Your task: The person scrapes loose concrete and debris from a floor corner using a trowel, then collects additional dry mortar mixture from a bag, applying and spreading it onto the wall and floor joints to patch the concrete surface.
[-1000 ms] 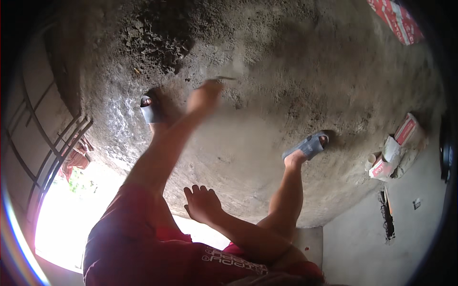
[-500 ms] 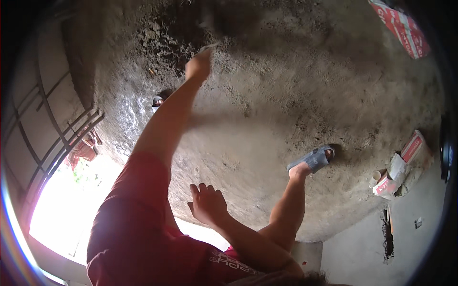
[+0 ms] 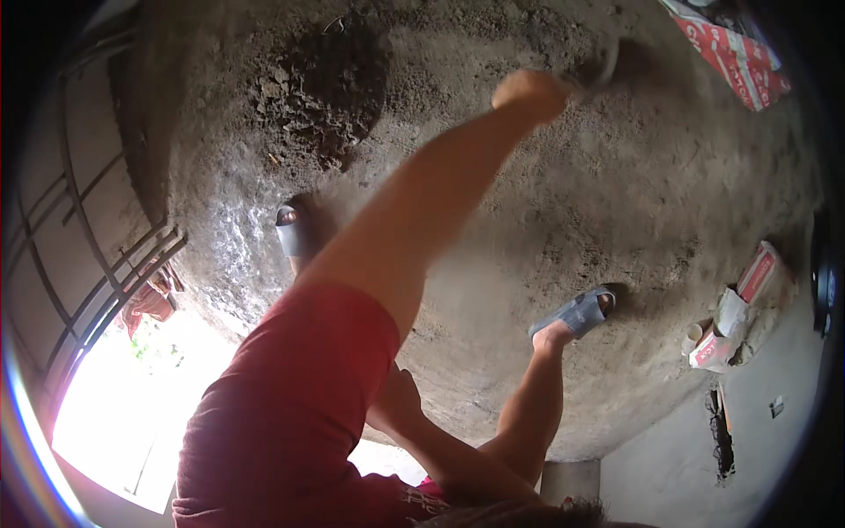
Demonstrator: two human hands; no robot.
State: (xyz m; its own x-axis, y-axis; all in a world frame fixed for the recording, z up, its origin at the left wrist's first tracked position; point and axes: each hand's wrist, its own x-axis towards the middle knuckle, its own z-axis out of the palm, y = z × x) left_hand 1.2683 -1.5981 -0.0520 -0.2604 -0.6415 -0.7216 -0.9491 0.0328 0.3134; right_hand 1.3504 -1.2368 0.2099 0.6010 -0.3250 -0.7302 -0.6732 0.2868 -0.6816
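Observation:
My left arm reaches far out over the rough grey floor [image 3: 493,290]. At its end my left hand [image 3: 532,95] is closed round a blurred tool with a thin, curved, pale edge, which looks like a trowel [image 3: 607,66]. The tool is down near the floor surface, right of a heap of dark wet mortar [image 3: 321,97]. My right hand [image 3: 398,403] is bent in near my body, partly behind the red left sleeve [image 3: 326,352]. Its fingers are mostly hidden, and nothing shows in it.
My feet, in grey sandals, stand apart, the left sandal [image 3: 292,233] below the mortar and the right sandal [image 3: 576,314] farther right. Red and white bags [image 3: 739,57] lie at the upper right; torn packaging [image 3: 717,348] sits by the wall. A metal grille [image 3: 88,229] stands left.
My left hand has swept rightward with the trowel, from beside the mortar heap to well right of it. My right hand, earlier visible with fingers apart, is now partly covered by the left sleeve.

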